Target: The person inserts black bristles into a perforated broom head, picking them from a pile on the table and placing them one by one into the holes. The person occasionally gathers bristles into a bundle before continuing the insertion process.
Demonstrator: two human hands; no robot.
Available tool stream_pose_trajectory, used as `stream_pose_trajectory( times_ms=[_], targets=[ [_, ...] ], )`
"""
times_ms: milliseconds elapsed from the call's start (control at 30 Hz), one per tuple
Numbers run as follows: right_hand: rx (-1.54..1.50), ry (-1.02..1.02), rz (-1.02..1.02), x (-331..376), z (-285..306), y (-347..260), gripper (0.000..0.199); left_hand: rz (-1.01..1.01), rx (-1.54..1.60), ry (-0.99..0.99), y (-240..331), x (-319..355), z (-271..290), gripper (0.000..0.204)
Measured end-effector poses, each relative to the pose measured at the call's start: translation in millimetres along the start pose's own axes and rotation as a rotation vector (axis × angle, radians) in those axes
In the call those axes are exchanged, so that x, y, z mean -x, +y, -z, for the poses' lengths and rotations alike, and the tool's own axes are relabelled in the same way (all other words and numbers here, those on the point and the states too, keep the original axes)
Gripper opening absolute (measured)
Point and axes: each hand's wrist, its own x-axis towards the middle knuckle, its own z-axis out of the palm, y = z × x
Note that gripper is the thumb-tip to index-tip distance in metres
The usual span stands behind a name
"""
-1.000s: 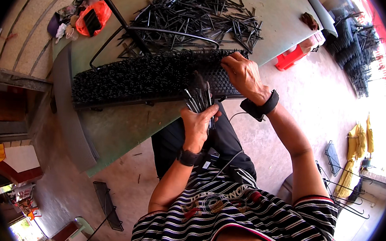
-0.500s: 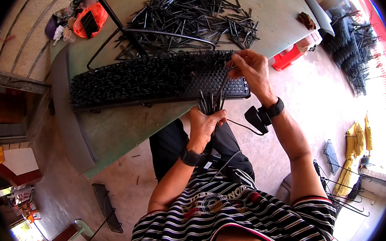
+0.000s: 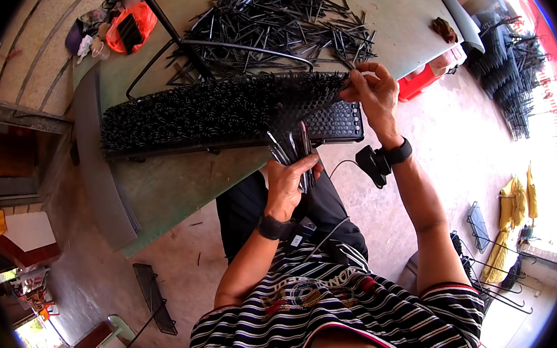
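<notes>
Across the table edge lies a long black perforated rack (image 3: 338, 124), its left and middle part thick with short curled black bristles (image 3: 191, 118). Bare holes show at its right end. Just below the rack my left hand (image 3: 286, 182) is closed around a fanned bundle of thin black strips (image 3: 287, 150), their ends pointing up toward the holes. Over the rack's far right corner my right hand (image 3: 374, 98) is closed in a pinch, with a dark strip seeming to run from the fingertips down across the holes; its lower end is unclear.
A large pile of loose black strips (image 3: 270, 26) covers the green table (image 3: 185, 193) behind the rack. A thin bent rod frame (image 3: 249, 49) rises at the rack's back. An orange bag (image 3: 133, 26) is at upper left, a red stool (image 3: 418, 83) beyond the table's right edge.
My right hand has moved a little right and upward, away from the bundle. My left hand has shifted slightly left and down, and its strips are more spread out.
</notes>
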Motion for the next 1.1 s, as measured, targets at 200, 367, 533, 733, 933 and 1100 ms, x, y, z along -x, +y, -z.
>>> stream_pose_trajectory(
  times_ms=[200,367,533,733,933,1100],
  targets=[
    [-0.108,0.047,-0.061,11.4,13.7,5.9,0.023,0.030,0.098,-0.002,-3.1,-3.8,0.5,0.034],
    [-0.225,0.074,-0.176,13.7,22.8,11.1,0.023,0.028,0.123,0.011,-3.9,-4.1,-1.9,0.034],
    [-0.334,0.037,-0.287,-1.5,37.3,20.7,0.022,0.075,0.138,-0.032,-2.2,-4.5,-0.3,0.034],
    [-0.110,-0.193,-0.351,12.7,15.1,1.1,0.022,0.231,0.206,-0.125,8.9,-1.7,-5.0,0.033],
    [0.105,-0.172,-0.129,6.7,11.6,-5.7,0.020,0.073,0.012,-0.136,2.9,-3.4,-7.3,0.030],
    [0.213,0.107,0.226,-3.5,2.5,-8.8,0.015,0.018,-0.008,-0.046,8.8,1.2,-14.7,0.030]
  ],
)
